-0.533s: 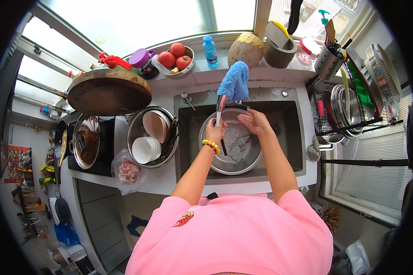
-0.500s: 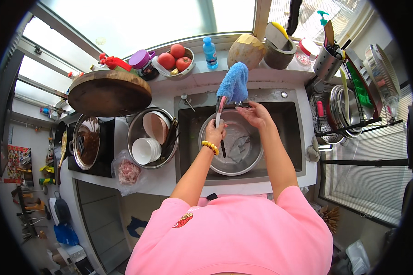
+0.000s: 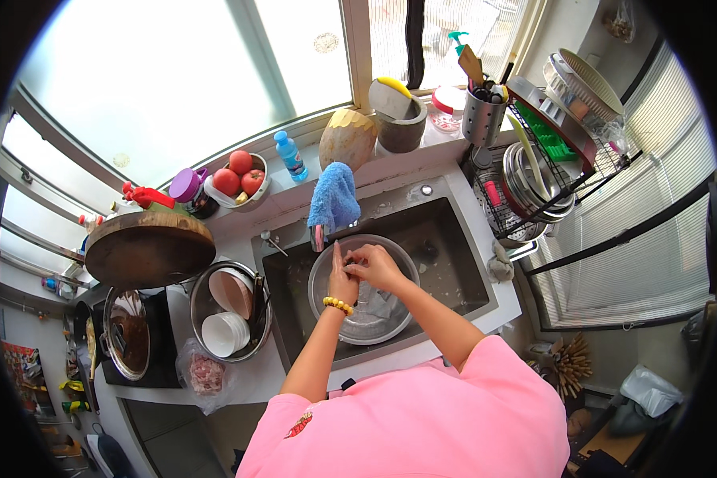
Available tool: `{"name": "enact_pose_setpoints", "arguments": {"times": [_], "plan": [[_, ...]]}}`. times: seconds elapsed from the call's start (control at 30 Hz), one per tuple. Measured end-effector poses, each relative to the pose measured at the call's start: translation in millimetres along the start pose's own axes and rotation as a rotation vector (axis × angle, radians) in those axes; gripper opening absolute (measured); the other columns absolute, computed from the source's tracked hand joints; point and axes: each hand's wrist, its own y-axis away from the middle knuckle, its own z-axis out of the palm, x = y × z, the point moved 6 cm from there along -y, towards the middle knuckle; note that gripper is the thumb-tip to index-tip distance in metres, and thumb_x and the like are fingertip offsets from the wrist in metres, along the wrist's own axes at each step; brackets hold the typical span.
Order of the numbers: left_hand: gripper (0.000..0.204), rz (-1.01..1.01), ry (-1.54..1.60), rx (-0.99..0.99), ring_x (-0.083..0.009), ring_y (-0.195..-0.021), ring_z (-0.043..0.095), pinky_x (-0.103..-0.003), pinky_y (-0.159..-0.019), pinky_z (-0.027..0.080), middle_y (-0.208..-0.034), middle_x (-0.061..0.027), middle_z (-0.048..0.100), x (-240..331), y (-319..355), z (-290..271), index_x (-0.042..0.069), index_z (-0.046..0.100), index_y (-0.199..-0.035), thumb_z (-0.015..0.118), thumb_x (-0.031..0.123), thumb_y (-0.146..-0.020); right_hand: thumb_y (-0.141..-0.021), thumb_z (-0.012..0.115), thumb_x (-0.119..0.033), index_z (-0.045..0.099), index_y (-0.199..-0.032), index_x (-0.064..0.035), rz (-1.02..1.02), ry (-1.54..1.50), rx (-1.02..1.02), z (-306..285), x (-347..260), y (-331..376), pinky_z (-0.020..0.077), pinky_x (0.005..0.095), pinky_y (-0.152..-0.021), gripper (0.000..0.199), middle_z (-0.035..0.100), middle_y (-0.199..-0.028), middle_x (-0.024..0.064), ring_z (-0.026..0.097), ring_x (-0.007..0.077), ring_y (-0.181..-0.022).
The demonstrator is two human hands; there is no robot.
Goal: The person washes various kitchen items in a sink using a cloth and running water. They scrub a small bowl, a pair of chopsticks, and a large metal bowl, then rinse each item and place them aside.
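Over a metal basin (image 3: 405,319) in the sink, my two hands meet close together. My left hand (image 3: 343,280), with a yellow bead bracelet at its wrist, is upright with a finger pointing up. My right hand (image 3: 380,268) bends across to it, its fingers pinched against the left one's. A small dark thing shows between them, too covered to name. Pale, see-through material (image 3: 374,307) lies in the basin beneath. Just beyond my hands, a blue cloth (image 3: 334,195) is draped over the faucet.
Left of the sink are a steel bowl (image 3: 201,296) of white bowls, bagged meat (image 3: 206,374), a lidded pan (image 3: 127,334) and a round wooden board (image 3: 150,248). Tomatoes (image 3: 240,162) and a blue bottle (image 3: 291,156) line the ledge. A dish rack (image 3: 566,187) stands right.
My hands have come together over the basin; the right moved in to the left. The long, slim dark-ended thing at my left hand no longer shows. The view has turned and shifted.
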Motion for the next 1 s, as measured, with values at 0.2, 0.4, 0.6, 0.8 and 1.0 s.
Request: {"name": "enact_pose_setpoints", "arguments": {"times": [0.2,0.4,0.6,0.8,1.0], "plan": [[0.087,0.013,0.16,-0.187,-0.0237,-0.102,0.059,-0.032,-0.083,0.05,-0.126,-0.0159,0.051,35,-5,17,0.012,0.012,-0.145,0.065,0.003,-0.077,-0.08,0.061,-0.004,0.064,-0.091,-0.0003,-0.122,0.013,0.195,-77,-26,4,0.048,0.0328,-0.066,0.012,0.062,-0.083,0.0126,0.061,0.0238,-0.073],[0.04,0.107,-0.078,-0.167,-0.0187,-0.091,0.06,-0.03,-0.078,0.05,-0.112,-0.0125,0.055,8,13,-11,0.005,0.05,-0.12,0.062,0.007,-0.081,-0.085,0.06,-0.008,0.063,-0.096,-0.0019,-0.303,0.44,0.96,-284,-131,7,0.0472,0.0309,-0.068,0.012,0.062,-0.085,0.0112,0.061,0.024,-0.076],[0.019,-0.18,-0.016,-0.166,-0.0151,-0.076,0.062,-0.028,-0.07,0.049,-0.084,-0.0081,0.065,-47,48,-21,0.0,0.061,-0.102,0.058,0.005,-0.084,-0.087,0.056,-0.013,0.065,-0.094,-0.0056,-0.416,0.786,1.387,-413,-142,-30,0.0481,0.0368,-0.072,0.014,0.064,-0.088,0.0103,0.061,0.028,-0.081],[0.016,-0.219,-0.075,-0.255,-0.0153,-0.077,0.063,-0.027,-0.071,0.049,-0.086,-0.0095,0.067,-43,60,-11,-0.002,0.065,-0.096,0.057,0.008,-0.086,-0.088,0.054,-0.02,0.066,-0.099,-0.0054,-0.143,0.859,1.048,-447,-40,-123,0.0475,0.0377,-0.08,0.021,0.064,-0.098,0.0142,0.061,0.0315,-0.09],[0.013,-0.283,-0.101,-0.229,-0.0162,-0.075,0.063,-0.027,-0.069,0.048,-0.084,-0.011,0.067,-50,65,-18,-0.001,0.068,-0.085,0.063,0.011,-0.082,-0.087,0.057,-0.016,0.049,-0.13,-0.0169,0.029,0.887,0.805,-431,-13,-141,0.0457,0.0393,-0.087,0.043,0.057,-0.113,0.0176,0.057,0.0342,-0.102]]}}
